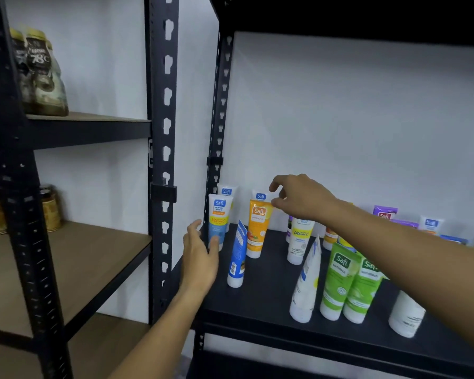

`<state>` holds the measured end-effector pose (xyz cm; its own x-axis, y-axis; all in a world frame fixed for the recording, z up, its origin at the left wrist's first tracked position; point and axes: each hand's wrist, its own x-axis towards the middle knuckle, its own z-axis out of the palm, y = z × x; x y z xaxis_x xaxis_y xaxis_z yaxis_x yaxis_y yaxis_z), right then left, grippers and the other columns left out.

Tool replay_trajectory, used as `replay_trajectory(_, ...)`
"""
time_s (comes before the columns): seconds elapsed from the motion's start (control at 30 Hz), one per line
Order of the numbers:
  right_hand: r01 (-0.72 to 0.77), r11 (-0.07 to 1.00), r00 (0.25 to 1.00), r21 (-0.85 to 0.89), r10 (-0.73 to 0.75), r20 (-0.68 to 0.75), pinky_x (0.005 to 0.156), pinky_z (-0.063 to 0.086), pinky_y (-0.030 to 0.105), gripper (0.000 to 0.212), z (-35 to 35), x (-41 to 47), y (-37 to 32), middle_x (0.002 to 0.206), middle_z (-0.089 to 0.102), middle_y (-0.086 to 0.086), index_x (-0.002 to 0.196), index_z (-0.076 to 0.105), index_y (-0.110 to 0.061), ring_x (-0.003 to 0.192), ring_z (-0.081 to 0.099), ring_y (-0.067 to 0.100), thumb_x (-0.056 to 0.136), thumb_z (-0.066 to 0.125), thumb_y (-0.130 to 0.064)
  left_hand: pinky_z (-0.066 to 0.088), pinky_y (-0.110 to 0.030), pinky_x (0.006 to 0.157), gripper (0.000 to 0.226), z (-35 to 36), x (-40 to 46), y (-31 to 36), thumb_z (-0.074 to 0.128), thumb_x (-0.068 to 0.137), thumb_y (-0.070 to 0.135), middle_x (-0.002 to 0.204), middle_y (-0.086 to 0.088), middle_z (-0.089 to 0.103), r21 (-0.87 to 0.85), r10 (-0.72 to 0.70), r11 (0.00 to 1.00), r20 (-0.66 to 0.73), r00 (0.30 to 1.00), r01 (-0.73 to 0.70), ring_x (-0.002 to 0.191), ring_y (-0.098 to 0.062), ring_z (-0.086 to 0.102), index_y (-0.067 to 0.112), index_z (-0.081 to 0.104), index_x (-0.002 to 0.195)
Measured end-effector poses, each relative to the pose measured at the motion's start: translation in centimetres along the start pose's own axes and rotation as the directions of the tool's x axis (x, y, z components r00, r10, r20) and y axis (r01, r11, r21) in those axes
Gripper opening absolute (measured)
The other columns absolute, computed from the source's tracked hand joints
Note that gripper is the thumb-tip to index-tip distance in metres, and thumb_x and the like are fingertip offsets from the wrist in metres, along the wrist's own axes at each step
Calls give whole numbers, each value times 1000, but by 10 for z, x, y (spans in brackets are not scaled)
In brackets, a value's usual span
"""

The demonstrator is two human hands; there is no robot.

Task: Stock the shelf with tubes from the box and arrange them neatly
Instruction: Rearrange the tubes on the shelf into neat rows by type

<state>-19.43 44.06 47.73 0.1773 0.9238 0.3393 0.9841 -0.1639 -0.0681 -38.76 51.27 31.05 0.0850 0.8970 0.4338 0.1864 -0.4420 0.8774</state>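
The left hand [200,255] reaches in at about seven o'clock of the view, fingers straight and loosely spread, its thumb lying against the lower part of a blue-and-white tube [218,220] that stands cap-down at the shelf's left edge. The right hand [298,198] hovers near the centre, fingers relaxed and apart, holding nothing, just above and at three o'clock of the orange tube [257,228]; whether a fingertip touches that tube cannot be told. The two hands are well apart.

Between them a blue tube [237,258] leans, tilted, near the orange one. Behind the front pair two more white-topped tubes peep out. Under the right forearm stands a white-and-yellow tube [298,242], and toward five o'clock a white tube [305,285] leans beside two green tubes [340,283], with a white bottle [405,315] at their right. More tubes, purple and white, line the back toward three o'clock. All rest on the dark shelf [263,305].

At nine o'clock a neighbouring rack [88,258] holds gold-lidded jars [49,212], and dark packets [43,75] sit on the level above.
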Motion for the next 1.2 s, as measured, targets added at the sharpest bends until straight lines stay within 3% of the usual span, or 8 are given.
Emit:
replay_trajectory(0.2,-22,949,991,315,62,-117,87,53,37,27,-25,-66,-2,106,67,-3,116,62,-30,97,63,17,89,65,-34,44,-7,71,31,-13,-33,30,53,99,23,126,5,55,4,109,994,65,992,-109,102,-3,59,25,47,129)
replay_trajectory(0.43,124,847,864,517,164,-476,101,42,26,38,7,-158,-16,127,59,-10,128,57,-28,121,51,7,91,63,-21,55,-39,92,49,-10,-61,43,65,92,28,130,5,54,0,101,995,101,990,-102,115,-16,57,33,39,134)
replay_trajectory(0.53,134,800,814,585,248,-526,105,38,21,46,36,-182,-21,133,50,-9,133,52,-25,127,45,4,90,66,-19,53,-38,94,57,-5,-71,45,71,89,25,130,6,53,10,91,996,83,992,-93,115,-15,56,36,38,133)
replay_trajectory(0.73,74,721,817,689,353,-457,114,37,31,61,83,-205,-23,144,41,-7,145,40,-20,136,38,7,91,67,-18,42,-13,83,64,0,-77,42,74,86,25,132,2,51,37,76,996,71,995,-79,116,-11,53,26,38,139)
replay_trajectory(0.87,-20,651,848,759,413,-332,102,51,36,67,101,-207,-22,146,41,-11,147,33,-28,132,43,8,91,67,-17,42,1,63,68,4,-77,42,73,87,20,129,3,48,51,44,997,98,994,-49,95,0,55,22,35,143)
replay_trajectory(1.0,-115,658,861,744,440,-256,89,58,42,68,114,-201,-18,140,50,-5,147,27,-38,119,57,15,92,63,-19,45,-10,78,70,12,-72,40,74,86,23,133,-1,53,63,22,998,124,992,-30,104,-3,54,26,33,143)
replay_trajectory(1.1,-146,650,870,746,444,-216,91,58,41,72,119,-198,-16,143,50,-5,148,25,-38,122,56,14,92,63,-14,49,-30,89,73,18,-67,38,74,86,25,136,-1,54,97,8,995,147,989,-22,113,-13,57,29,30,144)
replay_trajectory(1.2,-149,644,873,751,442,-206,93,57,37,72,121,-197,-15,145,50,-5,148,25,-36,124,55,12,92,63,-12,52,-34,89,70,22,-63,36,71,88,18,132,-2,56,128,16,991,152,988,-36,114,-17,59,28,30,144)
